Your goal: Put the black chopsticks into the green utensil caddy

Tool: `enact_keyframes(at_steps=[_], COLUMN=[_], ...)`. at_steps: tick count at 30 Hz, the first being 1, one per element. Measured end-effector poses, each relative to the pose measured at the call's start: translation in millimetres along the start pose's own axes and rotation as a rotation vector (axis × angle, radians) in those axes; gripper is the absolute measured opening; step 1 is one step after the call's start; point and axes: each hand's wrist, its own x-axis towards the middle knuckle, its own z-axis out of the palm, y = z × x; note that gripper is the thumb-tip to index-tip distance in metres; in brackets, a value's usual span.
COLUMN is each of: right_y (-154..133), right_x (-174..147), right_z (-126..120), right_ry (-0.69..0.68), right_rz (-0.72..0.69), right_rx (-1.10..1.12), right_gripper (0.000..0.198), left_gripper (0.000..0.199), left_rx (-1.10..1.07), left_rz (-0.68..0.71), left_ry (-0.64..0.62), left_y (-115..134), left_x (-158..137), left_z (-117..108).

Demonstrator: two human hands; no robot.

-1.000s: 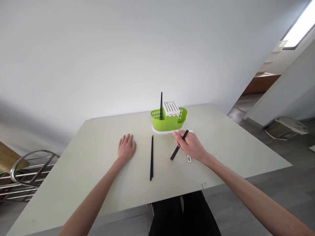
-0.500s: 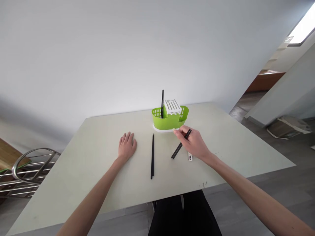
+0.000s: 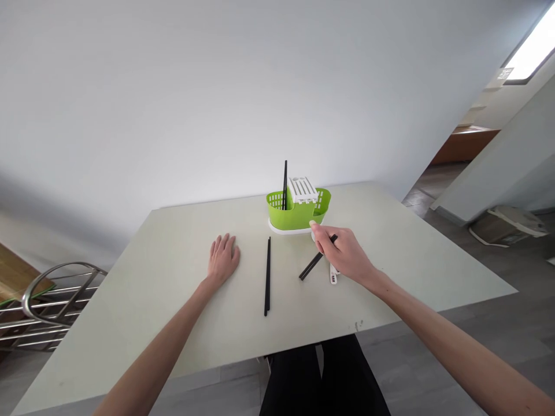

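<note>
My left hand (image 3: 222,260) lies flat on the white table (image 3: 173,341), fingers spread, holding nothing. To its right lies a pair of black chopsticks (image 3: 267,276), side by side and lengthwise. My right hand (image 3: 344,251) is closed around another pair of black chopsticks (image 3: 310,267); their lower ends slant toward me and to the left. Under this hand shows the white handle (image 3: 333,276) of a utensil, its other part hidden. Just beyond is a green basket (image 3: 295,219) on a white base, with a slotted white rack (image 3: 302,189) and black chopsticks (image 3: 285,185) standing in its left compartment.
A pale wall (image 3: 225,104) rises behind the table. On the left stands a metal-railed chair (image 3: 60,294) or rack. A lidded grey bin (image 3: 505,225) sits on the floor at the right. My legs in black trousers (image 3: 323,381) are below the front edge.
My right hand has dipped slightly with the chopsticks, and its thumb has shifted up toward the basket. The view has moved a little; my left hand stays in place.
</note>
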Motion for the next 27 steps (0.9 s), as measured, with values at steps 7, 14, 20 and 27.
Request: enact_keyframes(at_steps=[7,14,20,27], right_y=[-13.5,-27.8,4.0,120.0], right_x=[7.2,13.7,5.4,-46.2], right_z=[-8.2,-21.9,-43.1,-68.9], right_ry=[-0.019,-0.086,-0.169,0.166], right_rz=[0.018,0.06,0.062,0.317], right_rx=[0.108,0.245,0.417,0.312], right_gripper=[0.068,0.068,0.043,0.046], left_gripper=[0.043,0.041,0.047,0.047], left_rx=[-0.645,-0.942,-0.934,-0.909], left_rz=[0.333,0.407,0.364,0.0], left_ry=[-0.363,-0.624,-0.543,0.025], left_y=[114.4,192.4,182.5,148.0], left_x=[-8.6,-5.4,9.6,84.2], left_z=[-73.1,-110.8,-116.6,-140.5])
